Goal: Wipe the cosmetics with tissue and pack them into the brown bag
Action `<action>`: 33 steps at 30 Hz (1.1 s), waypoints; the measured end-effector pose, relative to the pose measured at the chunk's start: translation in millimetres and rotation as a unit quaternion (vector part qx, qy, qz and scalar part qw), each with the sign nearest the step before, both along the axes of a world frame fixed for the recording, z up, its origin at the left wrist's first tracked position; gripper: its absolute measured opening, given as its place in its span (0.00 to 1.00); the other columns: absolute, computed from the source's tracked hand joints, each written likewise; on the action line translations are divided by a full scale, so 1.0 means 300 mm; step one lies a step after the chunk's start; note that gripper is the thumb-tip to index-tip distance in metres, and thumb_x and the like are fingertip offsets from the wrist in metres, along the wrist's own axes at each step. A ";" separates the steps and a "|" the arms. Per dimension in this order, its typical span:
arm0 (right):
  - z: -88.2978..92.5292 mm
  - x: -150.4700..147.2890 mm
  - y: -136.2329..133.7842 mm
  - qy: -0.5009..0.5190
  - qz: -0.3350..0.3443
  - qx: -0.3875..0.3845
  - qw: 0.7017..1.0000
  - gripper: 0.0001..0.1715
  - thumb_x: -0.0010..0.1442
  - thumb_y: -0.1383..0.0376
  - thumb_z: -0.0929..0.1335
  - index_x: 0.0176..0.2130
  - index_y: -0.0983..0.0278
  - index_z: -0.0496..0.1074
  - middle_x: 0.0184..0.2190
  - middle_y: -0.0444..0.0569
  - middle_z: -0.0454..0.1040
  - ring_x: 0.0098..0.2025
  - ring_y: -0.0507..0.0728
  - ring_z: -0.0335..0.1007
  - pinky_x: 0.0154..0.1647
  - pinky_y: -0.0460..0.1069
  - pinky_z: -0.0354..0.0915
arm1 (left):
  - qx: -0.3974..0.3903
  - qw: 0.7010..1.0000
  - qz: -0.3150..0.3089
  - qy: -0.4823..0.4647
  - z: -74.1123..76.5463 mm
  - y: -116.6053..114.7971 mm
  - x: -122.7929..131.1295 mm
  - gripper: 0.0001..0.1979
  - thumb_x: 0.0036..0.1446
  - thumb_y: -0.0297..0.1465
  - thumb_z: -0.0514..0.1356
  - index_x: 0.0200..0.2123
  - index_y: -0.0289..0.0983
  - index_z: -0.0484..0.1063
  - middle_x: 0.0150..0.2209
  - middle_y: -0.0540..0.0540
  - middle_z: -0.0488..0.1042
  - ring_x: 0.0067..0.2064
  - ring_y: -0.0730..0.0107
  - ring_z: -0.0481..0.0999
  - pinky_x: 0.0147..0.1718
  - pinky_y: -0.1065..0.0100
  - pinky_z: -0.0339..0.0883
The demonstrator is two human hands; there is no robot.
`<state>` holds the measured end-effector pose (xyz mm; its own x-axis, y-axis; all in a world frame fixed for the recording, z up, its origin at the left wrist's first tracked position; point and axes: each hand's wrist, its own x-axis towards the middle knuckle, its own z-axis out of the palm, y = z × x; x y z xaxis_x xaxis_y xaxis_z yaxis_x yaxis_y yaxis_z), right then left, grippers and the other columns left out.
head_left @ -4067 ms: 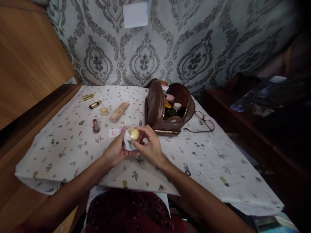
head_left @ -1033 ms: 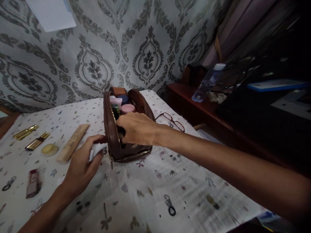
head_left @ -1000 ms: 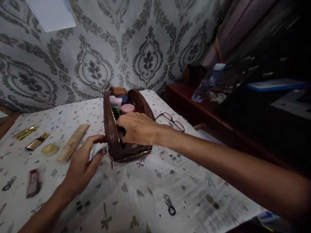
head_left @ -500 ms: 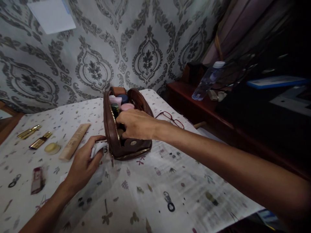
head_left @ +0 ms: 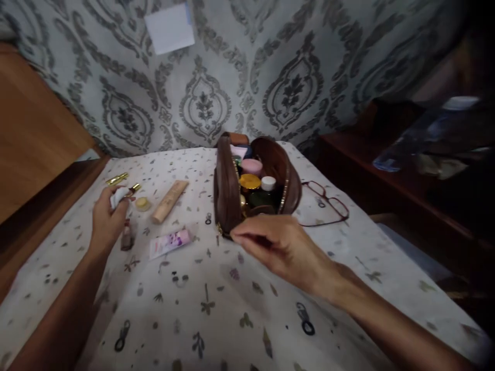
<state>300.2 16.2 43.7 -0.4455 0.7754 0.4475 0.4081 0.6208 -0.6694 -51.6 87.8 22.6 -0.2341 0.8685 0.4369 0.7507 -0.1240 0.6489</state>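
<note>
A brown toiletry bag [head_left: 226, 193] stands open on the patterned tablecloth [head_left: 216, 309], holding several jars and bottles with pink, yellow and white caps. My right hand [head_left: 276, 245] hovers just in front of the bag, fingers loosely curled with nothing seen in them. My left hand [head_left: 106, 216] is out to the left, closed on a white cloth [head_left: 118, 195], beside a small round yellow jar [head_left: 143, 203] and a gold lipstick tube [head_left: 134, 187]. A dark red tube [head_left: 127, 238] lies just under that hand.
A beige tube [head_left: 169, 200], a pink sachet [head_left: 170, 242] and a second gold tube [head_left: 116, 179] lie on the cloth. Red-framed glasses [head_left: 327, 203] rest right of the bag. A wooden panel [head_left: 34, 134] stands at left; a dark shelf with a plastic bottle [head_left: 417, 136] at right.
My right hand has come out of the bag and pulled back in front of it. My left hand moved left with the cloth to the small jar and tubes. The view swung left.
</note>
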 end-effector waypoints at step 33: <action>-0.237 -0.412 -0.033 0.410 0.097 -0.475 0.773 0.29 0.44 0.46 0.79 0.33 0.63 0.70 0.23 0.40 0.73 0.24 0.49 0.71 0.24 0.43 0.60 | 0.097 0.955 -0.271 0.068 -0.094 -0.252 0.232 0.11 0.66 0.35 0.50 0.35 0.38 0.69 0.30 0.47 0.74 0.31 0.66 0.73 0.35 0.66 0.65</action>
